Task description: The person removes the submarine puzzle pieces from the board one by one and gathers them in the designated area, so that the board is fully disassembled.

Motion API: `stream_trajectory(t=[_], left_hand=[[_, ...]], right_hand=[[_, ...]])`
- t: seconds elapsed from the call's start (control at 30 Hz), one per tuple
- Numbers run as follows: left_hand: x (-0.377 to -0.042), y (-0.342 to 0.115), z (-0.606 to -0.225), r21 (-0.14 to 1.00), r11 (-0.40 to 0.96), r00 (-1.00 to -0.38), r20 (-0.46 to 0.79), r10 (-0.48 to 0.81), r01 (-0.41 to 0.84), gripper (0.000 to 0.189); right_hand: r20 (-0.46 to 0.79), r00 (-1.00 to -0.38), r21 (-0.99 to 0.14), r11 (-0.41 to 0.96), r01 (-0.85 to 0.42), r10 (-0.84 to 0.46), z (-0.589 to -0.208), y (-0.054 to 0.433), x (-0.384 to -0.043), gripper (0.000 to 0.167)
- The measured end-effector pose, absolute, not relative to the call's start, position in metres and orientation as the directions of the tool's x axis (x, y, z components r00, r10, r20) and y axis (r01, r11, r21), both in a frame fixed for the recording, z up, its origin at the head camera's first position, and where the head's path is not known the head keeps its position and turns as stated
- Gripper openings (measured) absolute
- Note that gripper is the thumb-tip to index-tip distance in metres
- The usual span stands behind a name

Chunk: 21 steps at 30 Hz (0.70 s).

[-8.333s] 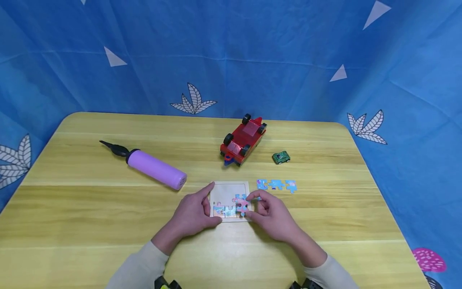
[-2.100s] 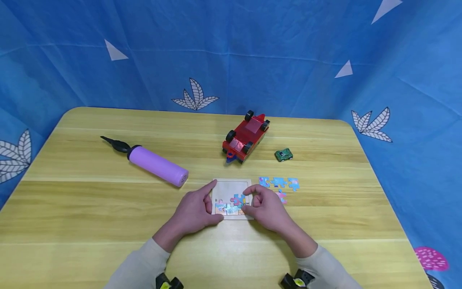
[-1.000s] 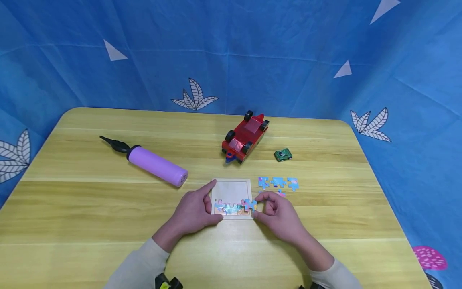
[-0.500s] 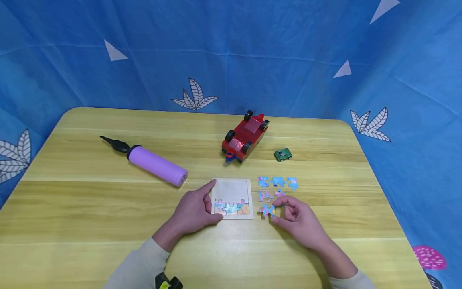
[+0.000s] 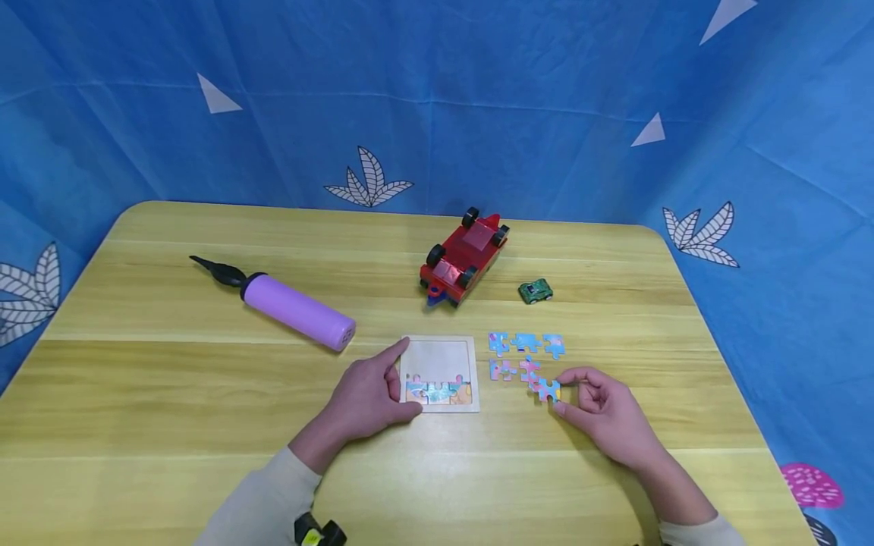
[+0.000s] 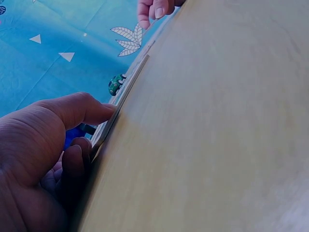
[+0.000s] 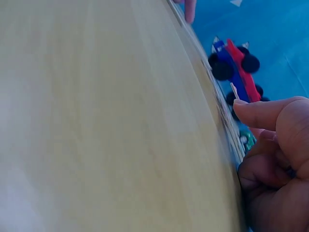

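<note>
My left hand (image 5: 365, 398) grips the left side of a square puzzle tray (image 5: 439, 340), thumb at the near corner and index finger at the far one. In the left wrist view, the thumb (image 6: 82, 108) lies along the tray's edge (image 6: 126, 92). A row of joined pieces (image 5: 437, 393) fills the tray's near side. Between thumb and index finger, my right hand (image 5: 608, 413) pinches a blue and pink puzzle piece (image 5: 548, 390), seen edge-on in the right wrist view. Loose pieces lie right of the tray: three blue ones (image 5: 526, 343) in a row, then two pink ones (image 5: 503, 370) nearer.
Behind the tray a red toy car (image 5: 467, 254) lies with its wheels up. A small green toy car (image 5: 536, 291) stands right of it. A purple hand pump (image 5: 297, 311) with a black nozzle lies at the left. A blue curtain (image 5: 287, 114) hangs behind the table.
My right hand has carried the pinched puzzle piece off the tray and to the right, near the loose pink pieces. The left hand stays at the tray; the near row of pieces is fully visible.
</note>
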<state>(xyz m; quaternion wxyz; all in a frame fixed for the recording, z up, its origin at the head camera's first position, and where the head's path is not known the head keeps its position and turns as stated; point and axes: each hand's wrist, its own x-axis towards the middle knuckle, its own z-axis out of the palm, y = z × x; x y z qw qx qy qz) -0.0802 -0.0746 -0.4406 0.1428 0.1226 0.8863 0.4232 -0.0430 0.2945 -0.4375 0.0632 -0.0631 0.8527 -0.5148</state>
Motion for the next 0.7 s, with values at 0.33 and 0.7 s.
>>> stream_trajectory(t=[0.33, 0.7], left_hand=[[-0.08, -0.074, -0.439, 0.784, 0.613, -0.929, -0.15, 0.339, 0.098, 0.099], [-0.08, -0.075, -0.441, 0.794, 0.599, -0.929, -0.138, 0.343, 0.103, 0.099]], right_hand=[[0.01, -0.991, -0.84, 0.536, -0.08, -0.132, -0.438, 0.313, -0.052, 0.03], [-0.054, -0.99, -0.795, 0.605, -0.038, -0.133, -0.435, 0.313, -0.066, 0.03]])
